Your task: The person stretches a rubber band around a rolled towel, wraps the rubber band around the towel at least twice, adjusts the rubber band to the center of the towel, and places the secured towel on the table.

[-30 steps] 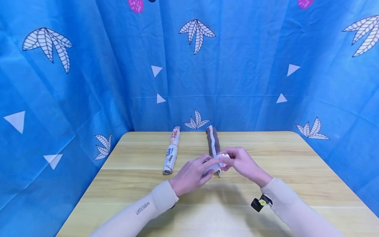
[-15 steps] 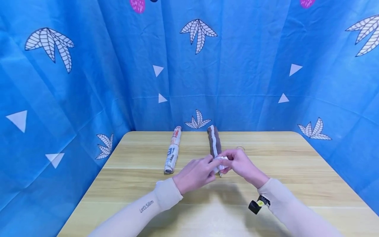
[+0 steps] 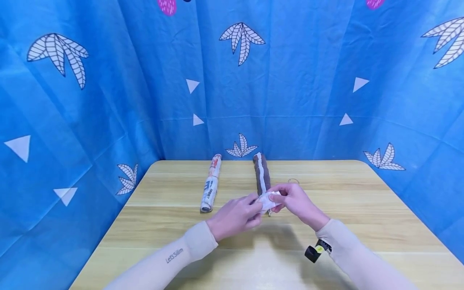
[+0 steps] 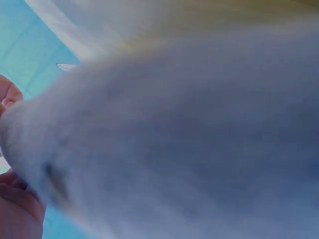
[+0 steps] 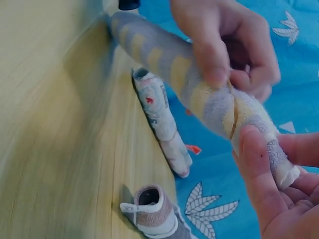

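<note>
A rolled towel (image 5: 149, 52) with grey and yellow stripes is held between both hands, above the table. My right hand (image 3: 297, 205) grips it near one end, thumb on top. With thumb and fingers, my left hand (image 3: 233, 215) pinches a thin tan rubber band (image 5: 235, 117) that runs round the roll. Only a pale end of the towel shows between the hands in the head view; the left hand and forearm hide the rest. In the left wrist view a large blurred grey shape (image 4: 164, 124) covers most of the picture.
On the wooden table (image 3: 145, 233) lie a white printed roll (image 3: 210, 187) at left and a brown roll with a white stripe (image 3: 261, 173) behind the hands. A thin loop (image 3: 293, 181) lies behind the right hand. A blue patterned curtain (image 3: 304, 80) encloses the table.
My left fingers have drawn slightly left, and more of the towel's pale end shows between the hands. My right hand keeps nearly the same place. The rolls on the table stay put.
</note>
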{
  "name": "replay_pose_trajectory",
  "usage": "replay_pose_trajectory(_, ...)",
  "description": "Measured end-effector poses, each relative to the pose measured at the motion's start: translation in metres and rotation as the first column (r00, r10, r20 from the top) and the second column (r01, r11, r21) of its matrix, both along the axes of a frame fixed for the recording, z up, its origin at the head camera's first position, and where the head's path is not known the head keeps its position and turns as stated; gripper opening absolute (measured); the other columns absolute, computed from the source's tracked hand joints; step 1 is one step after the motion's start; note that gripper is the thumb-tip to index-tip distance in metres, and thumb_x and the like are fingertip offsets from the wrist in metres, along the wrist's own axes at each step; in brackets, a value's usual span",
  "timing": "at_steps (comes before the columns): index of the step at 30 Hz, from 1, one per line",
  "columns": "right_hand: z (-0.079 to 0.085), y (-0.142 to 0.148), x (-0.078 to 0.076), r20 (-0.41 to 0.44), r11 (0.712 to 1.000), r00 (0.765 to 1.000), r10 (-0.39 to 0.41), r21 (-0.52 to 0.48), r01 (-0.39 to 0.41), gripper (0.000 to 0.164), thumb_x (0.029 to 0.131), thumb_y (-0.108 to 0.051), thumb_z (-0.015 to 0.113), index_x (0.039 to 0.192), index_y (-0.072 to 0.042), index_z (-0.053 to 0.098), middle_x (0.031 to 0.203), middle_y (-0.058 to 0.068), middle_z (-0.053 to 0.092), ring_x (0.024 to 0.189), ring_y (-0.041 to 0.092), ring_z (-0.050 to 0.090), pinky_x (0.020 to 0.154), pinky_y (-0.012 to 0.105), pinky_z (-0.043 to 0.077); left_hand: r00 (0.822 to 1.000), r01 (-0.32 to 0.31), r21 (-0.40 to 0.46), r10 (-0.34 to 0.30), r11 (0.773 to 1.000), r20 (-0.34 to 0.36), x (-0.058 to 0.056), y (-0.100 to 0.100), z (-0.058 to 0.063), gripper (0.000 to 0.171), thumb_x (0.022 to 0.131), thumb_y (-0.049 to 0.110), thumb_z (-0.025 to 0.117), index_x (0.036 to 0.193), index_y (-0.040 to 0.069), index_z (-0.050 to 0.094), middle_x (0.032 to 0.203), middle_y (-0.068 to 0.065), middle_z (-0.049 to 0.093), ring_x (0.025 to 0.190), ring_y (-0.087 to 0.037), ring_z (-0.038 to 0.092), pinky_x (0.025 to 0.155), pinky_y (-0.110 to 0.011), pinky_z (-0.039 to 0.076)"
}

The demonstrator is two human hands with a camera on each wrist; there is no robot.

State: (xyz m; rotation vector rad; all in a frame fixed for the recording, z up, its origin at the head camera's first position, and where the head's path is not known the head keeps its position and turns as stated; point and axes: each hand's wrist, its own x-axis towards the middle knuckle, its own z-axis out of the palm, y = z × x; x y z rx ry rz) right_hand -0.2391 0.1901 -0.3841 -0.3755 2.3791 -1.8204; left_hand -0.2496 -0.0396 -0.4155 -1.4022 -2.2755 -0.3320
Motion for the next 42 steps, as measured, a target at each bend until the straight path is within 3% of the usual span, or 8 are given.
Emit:
replay_pose_trajectory(9, 0.002, 0.004, 0.003, -0.042, 0.998, 0.999, -0.010, 0.061, 0.013, 0.028, 0.096, -0.010, 0.065, 0.115, 0.010, 0.066, 0.090, 0.015, 0.072, 0.065, 0.020, 0.066, 0.061, 0.030, 0.059, 0.959, -0.078, 0.075, 0.055, 0.994, 0.277, -0.003, -0.003, 0.000, 0.022, 0.091, 0.024, 0.072, 0.104, 0.020, 0.054, 0.103, 0.006, 0.062, 0.077, -0.007, 0.057, 0.068, -0.015, 0.050)
replay_pose_trajectory(12, 0.004, 0.006, 0.006, -0.193, 0.981, 0.981, 0.023, 0.195, 0.016, 0.029, 0.096, -0.020, 0.068, 0.119, -0.002, 0.069, 0.091, 0.008, 0.071, 0.067, 0.021, 0.064, 0.058, 0.029, 0.056, 0.870, -0.116, 0.119, 0.043, 0.986, 0.491, -0.007, -0.004, 0.003, 0.024, 0.091, 0.018, 0.070, 0.106, 0.027, 0.054, 0.106, 0.007, 0.064, 0.084, -0.010, 0.059, 0.072, -0.021, 0.050)
replay_pose_trajectory(18, 0.006, 0.014, 0.009, -0.456, 0.919, 0.865, 0.210, 0.395, -0.015, 0.033, 0.092, -0.029, 0.074, 0.125, -0.025, 0.069, 0.125, -0.005, 0.068, 0.100, 0.015, 0.062, 0.077, 0.032, 0.055, 0.588, -0.169, 0.272, -0.125, 0.947, 0.799, -0.012, -0.012, 0.006, 0.029, 0.093, 0.010, 0.064, 0.110, 0.032, 0.055, 0.115, 0.005, 0.064, 0.098, -0.014, 0.062, 0.085, -0.029, 0.052)
replay_pose_trajectory(24, 0.004, 0.010, 0.009, -0.540, 0.882, 0.792, 0.285, 0.471, 0.003, 0.030, 0.091, -0.029, 0.075, 0.121, -0.029, 0.070, 0.120, -0.013, 0.069, 0.112, 0.014, 0.062, 0.091, 0.040, 0.044, 0.522, -0.117, 0.317, -0.214, 0.941, 0.826, -0.015, -0.012, 0.006, 0.026, 0.096, 0.013, 0.064, 0.113, 0.029, 0.054, 0.112, 0.003, 0.062, 0.098, -0.015, 0.060, 0.082, -0.028, 0.052)
replay_pose_trajectory(27, 0.002, 0.008, 0.007, -0.547, 0.889, 0.801, 0.245, 0.456, 0.039, 0.026, 0.093, -0.023, 0.073, 0.119, -0.022, 0.072, 0.115, -0.010, 0.072, 0.101, 0.010, 0.064, 0.087, 0.036, 0.048, 0.603, -0.124, 0.305, -0.173, 0.944, 0.779, -0.012, -0.009, 0.006, 0.027, 0.096, 0.025, 0.068, 0.116, 0.032, 0.053, 0.111, 0.005, 0.061, 0.096, -0.015, 0.059, 0.080, -0.028, 0.051)
replay_pose_trajectory(31, 0.002, 0.007, 0.006, -0.528, 0.897, 0.830, 0.181, 0.435, 0.081, 0.024, 0.094, -0.019, 0.072, 0.117, -0.017, 0.073, 0.112, -0.006, 0.074, 0.088, 0.008, 0.062, 0.076, 0.031, 0.053, 0.832, -0.116, 0.268, -0.054, 0.957, 0.552, -0.007, -0.003, 0.003, 0.037, 0.092, 0.034, 0.073, 0.123, 0.031, 0.054, 0.117, 0.008, 0.063, 0.093, -0.009, 0.060, 0.078, -0.025, 0.052)
replay_pose_trajectory(33, 0.002, 0.005, 0.006, -0.501, 0.907, 0.852, 0.150, 0.412, 0.083, 0.022, 0.094, -0.019, 0.071, 0.116, -0.016, 0.074, 0.106, -0.006, 0.075, 0.077, 0.009, 0.059, 0.068, 0.029, 0.052, 0.906, -0.106, 0.255, -0.012, 0.961, 0.424, -0.005, -0.001, 0.002, 0.037, 0.094, 0.029, 0.072, 0.128, 0.027, 0.055, 0.122, 0.007, 0.064, 0.095, -0.008, 0.063, 0.081, -0.023, 0.054)
replay_pose_trajectory(42, 0.003, 0.001, 0.009, -0.378, 0.944, 0.924, 0.061, 0.323, 0.070, 0.016, 0.095, -0.014, 0.069, 0.109, -0.014, 0.075, 0.075, -0.003, 0.066, 0.049, 0.007, 0.042, 0.044, 0.023, 0.037, 0.966, -0.107, 0.124, 0.074, 0.986, 0.247, -0.002, 0.004, 0.010, 0.032, 0.097, 0.019, 0.067, 0.128, 0.022, 0.059, 0.113, 0.005, 0.065, 0.081, -0.006, 0.060, 0.071, -0.017, 0.053)
